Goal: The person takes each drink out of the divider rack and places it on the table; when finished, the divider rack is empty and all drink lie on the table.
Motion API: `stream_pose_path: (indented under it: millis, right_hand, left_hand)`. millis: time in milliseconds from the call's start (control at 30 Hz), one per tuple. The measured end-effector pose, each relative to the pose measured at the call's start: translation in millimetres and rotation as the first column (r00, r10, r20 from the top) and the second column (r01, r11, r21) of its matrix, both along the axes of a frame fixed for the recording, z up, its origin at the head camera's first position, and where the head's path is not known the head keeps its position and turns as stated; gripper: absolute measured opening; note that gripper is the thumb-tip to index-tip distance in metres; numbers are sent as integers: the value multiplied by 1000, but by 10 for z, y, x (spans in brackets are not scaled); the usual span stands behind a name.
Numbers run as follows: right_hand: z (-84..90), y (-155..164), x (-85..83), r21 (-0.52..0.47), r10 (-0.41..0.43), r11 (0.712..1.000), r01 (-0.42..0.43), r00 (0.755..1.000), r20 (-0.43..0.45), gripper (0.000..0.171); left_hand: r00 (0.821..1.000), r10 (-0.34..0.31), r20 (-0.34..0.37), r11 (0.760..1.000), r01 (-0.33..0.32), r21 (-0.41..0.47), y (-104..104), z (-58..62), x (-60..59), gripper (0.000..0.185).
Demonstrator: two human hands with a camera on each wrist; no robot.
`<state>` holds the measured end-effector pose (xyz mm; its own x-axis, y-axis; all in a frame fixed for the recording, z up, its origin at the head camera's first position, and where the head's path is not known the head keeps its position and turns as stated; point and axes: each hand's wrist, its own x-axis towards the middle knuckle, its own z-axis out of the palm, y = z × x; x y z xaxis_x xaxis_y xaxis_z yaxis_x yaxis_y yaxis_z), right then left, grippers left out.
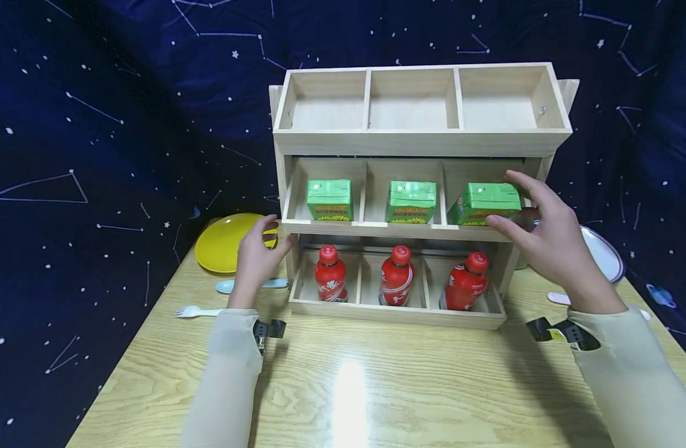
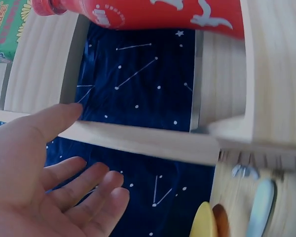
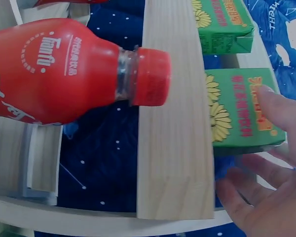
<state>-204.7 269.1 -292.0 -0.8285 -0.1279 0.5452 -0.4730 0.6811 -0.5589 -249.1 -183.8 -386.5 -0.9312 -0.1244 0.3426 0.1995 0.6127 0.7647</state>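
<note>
A three-tier wooden shelf [image 1: 423, 143] holds one green drink carton in each middle compartment. My right hand [image 1: 555, 242] grips the right carton [image 1: 491, 198] at its right end, with the thumb on the printed front and the other fingers around its side. That carton sits tilted in its compartment; in the right wrist view its yellow flowers show. My left hand [image 1: 255, 261] is at the shelf's left side, fingers loosely bent and holding nothing. Its thumb touches the wooden frame in the left wrist view. The left carton [image 1: 329, 200] and middle carton [image 1: 412, 202] stand apart from both hands.
Three red bottles stand in the bottom tier, the right bottle [image 1: 464, 283] leaning. A yellow plate [image 1: 222, 242], blue spoon [image 1: 226, 286] and white fork [image 1: 194, 312] lie at left. A white plate [image 1: 602, 255] is behind my right wrist. The top tier [image 1: 415, 112] has three compartments.
</note>
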Motion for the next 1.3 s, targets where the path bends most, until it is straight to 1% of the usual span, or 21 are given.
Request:
stream_pose_path:
  millis: [133, 233, 300, 367, 467, 533, 600, 667, 733, 833, 967, 1133, 1300]
  right_hand:
    - [-34, 7, -64, -36, 30, 999, -30, 999, 13, 73]
    - [-75, 9, -108, -70, 37, 997, -38, 999, -11, 69]
    - [-108, 7, -132, -101, 37, 994, -40, 999, -29, 66]
    - [-135, -5, -145, -123, 29, 992, -34, 999, -46, 63]
    - [-148, -30, -133, -135, -1, 991, -8, 998, -68, 61]
    - [-127, -44, -109, -138, -19, 990, 4, 994, -112, 61]
    - [-80, -54, -70, -136, -31, 991, 8, 985, -170, 61]
    - [-7, -52, -24, -150, -38, 989, 3, 972, -234, 63]
    - [79, -39, 39, -143, -59, 990, 19, 956, -286, 64]
    - [204, -5, 165, -147, -104, 987, 60, 943, -316, 65]
    - [289, 63, 338, -142, -160, 983, 119, 933, -321, 65]
    - [260, 211, 491, -133, -205, 977, 170, 921, -331, 63]
    - [117, 404, 588, -167, -210, 972, 163, 923, -322, 60]
  left_hand:
    - [999, 4, -33, 995, -1, 100, 61, -41, -31, 52]
    - [998, 6, -55, 989, 3, 151, 90, -78, -39, 42]
    - [998, 2, -56, 984, 8, 177, 102, -94, -33, 38]
    - [998, 5, -57, 982, 6, 190, 100, -105, -27, 36]
    - [999, 21, -48, 983, -12, 185, 88, -107, -17, 37]
    - [998, 29, -50, 985, -20, 174, 78, -107, -16, 36]
    - [998, 32, -56, 986, -22, 165, 71, -103, -15, 35]
    - [998, 25, -63, 987, -15, 162, 69, -103, -18, 34]
    - [998, 21, -67, 987, -10, 160, 70, -103, -22, 34]
    - [997, 18, -70, 987, -6, 163, 80, -103, -33, 34]
    - [997, 14, -74, 985, -2, 171, 88, -102, -36, 34]
    - [997, 13, -81, 984, 1, 176, 81, -105, -36, 32]
    - [997, 15, -80, 986, -1, 170, 70, -112, -31, 32]
